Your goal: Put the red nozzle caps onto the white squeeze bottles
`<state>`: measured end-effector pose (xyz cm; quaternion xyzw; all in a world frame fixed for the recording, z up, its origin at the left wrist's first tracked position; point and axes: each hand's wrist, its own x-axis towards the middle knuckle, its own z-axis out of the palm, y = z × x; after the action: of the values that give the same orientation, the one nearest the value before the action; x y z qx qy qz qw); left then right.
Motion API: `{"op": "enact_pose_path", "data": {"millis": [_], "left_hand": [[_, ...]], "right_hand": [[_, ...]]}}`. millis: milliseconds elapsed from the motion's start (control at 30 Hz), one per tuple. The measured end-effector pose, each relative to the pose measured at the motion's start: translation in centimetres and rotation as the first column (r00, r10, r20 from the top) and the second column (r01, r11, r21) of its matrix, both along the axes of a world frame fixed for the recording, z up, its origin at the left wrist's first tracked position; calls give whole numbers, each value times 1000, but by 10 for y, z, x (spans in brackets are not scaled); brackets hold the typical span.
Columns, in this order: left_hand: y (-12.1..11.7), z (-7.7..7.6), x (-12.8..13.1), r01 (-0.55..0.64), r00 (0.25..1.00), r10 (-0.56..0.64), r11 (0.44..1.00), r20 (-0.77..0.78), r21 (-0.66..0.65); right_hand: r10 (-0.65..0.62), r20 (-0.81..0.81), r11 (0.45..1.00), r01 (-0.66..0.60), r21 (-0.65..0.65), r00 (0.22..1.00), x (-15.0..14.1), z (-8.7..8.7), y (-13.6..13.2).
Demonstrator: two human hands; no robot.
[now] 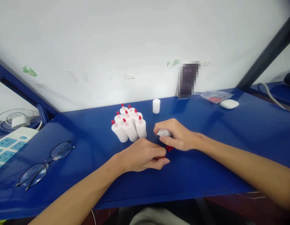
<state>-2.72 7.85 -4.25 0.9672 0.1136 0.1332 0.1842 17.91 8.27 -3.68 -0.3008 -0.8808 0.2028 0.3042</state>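
My right hand [179, 134] is wrapped round a small white squeeze bottle [164, 133], tipped on its side with its bare nozzle pointing left. My left hand [145, 154] is closed in a pinch just in front, and a bit of red cap [163, 157] shows between thumb and forefinger. Several loose red caps [169, 148] lie on the table between the two hands, partly covered by them. Left of my hands stands a tight group of upright white bottles [128, 129], each topped with a red cap.
On the blue table [93, 125], a white cylinder [156, 106] stands near the wall. A blurred phone-like object [188, 79] leans there. At right lie a plastic bag [215, 97] with red pieces and a white mouse-shaped object [229, 104]. Eyeglasses [45, 164] and a power strip [12, 145] are at left.
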Motion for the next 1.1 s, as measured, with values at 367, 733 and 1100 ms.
{"op": "enact_pose_path", "data": {"millis": [367, 733, 1100], "left_hand": [[5, 3, -10, -68, 997, 72, 975, -9, 212], [-7, 14, -29, -73, 972, 70, 997, -225, -7], [7, 3, -50, -136, 981, 125, 988, -147, -67]], "right_hand": [[-54, 145, 998, 53, 13, 988, -5, -1, 0], [-128, 250, 987, 99, 124, 960, -14, 4, -6], [-97, 278, 994, 78, 79, 956, -16, 2, -1]]}}
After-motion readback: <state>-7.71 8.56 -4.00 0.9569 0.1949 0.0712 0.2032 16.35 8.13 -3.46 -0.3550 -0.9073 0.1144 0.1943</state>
